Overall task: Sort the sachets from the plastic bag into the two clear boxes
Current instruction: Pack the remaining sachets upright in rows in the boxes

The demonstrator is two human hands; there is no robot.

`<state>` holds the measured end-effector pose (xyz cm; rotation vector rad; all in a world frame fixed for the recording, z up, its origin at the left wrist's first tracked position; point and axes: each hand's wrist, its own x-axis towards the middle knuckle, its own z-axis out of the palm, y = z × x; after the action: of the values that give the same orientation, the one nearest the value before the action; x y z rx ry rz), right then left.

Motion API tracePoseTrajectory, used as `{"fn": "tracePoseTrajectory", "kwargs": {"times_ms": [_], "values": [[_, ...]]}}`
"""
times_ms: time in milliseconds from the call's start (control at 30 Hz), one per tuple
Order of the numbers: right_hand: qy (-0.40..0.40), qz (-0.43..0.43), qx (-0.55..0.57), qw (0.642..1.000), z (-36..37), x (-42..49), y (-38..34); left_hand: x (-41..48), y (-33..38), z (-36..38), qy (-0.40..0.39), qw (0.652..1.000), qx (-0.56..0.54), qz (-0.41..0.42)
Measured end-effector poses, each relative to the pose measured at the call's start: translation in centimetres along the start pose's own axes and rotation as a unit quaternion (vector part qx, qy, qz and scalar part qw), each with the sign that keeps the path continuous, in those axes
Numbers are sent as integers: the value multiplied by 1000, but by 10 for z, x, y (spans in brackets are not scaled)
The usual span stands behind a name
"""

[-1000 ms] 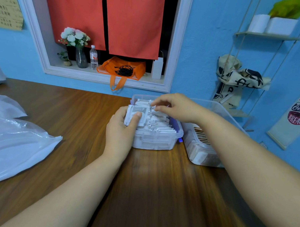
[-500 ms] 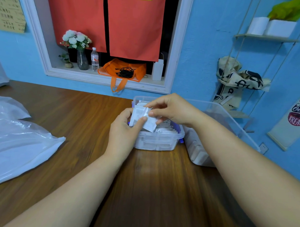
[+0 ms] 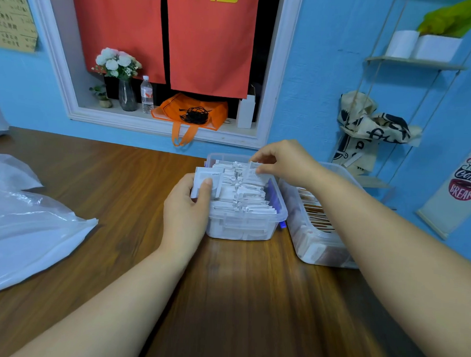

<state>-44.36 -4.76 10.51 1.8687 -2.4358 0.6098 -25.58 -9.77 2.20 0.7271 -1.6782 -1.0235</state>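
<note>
Two clear boxes stand side by side on the wooden table. The smaller clear box (image 3: 243, 228) is packed with upright white sachets (image 3: 239, 194). The larger clear box (image 3: 310, 247) to its right holds brown-edged sachets (image 3: 314, 215). My left hand (image 3: 186, 211) grips a small stack of white sachets (image 3: 206, 178) at the smaller box's left edge, thumb on the front one. My right hand (image 3: 284, 161) pinches a single white sachet (image 3: 256, 173) over the far right of the same box. The plastic bag (image 3: 27, 224) lies flat at the left.
A blue wall and a white-framed hatch (image 3: 164, 127) close off the table's far side. On the sill stand a flower vase (image 3: 126, 94), a water bottle (image 3: 146, 95) and an orange bag (image 3: 194, 110). A rope shelf (image 3: 409, 61) hangs at the right.
My right hand took one white sachet from the stack in my left hand and carried it right and back, down onto the row in the smaller box. My left hand sank back to the box's left edge.
</note>
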Motion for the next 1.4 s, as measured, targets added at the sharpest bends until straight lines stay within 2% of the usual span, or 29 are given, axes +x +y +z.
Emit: {"fn": "tracePoseTrajectory", "kwargs": {"times_ms": [233, 433, 733, 933, 1133, 1300, 1400], "values": [[-30, -33, -56, 997, 4, 8, -1, 1, -2, 0, -8, 1000, 3, 1], [-25, -26, -58, 998, 1, 7, 5, 0, -2, -1, -12, 1000, 13, 4], [-72, -55, -42, 995, 4, 9, -6, 0, -3, 0, -14, 1000, 20, 5], [-81, -21, -63, 994, 3, 11, 2, 0, -3, 0, -13, 1000, 23, 6], [-61, 10, -11, 998, 21, 14, 2, 0, -2, 0, -16, 999, 28, 2], [-123, -3, -39, 992, 12, 18, 1, 0, -3, 0, -15, 999, 28, 4], [-123, -16, -73, 990, 5, 20, 3, 0, -3, 0, -15, 1000, 26, 4]]}}
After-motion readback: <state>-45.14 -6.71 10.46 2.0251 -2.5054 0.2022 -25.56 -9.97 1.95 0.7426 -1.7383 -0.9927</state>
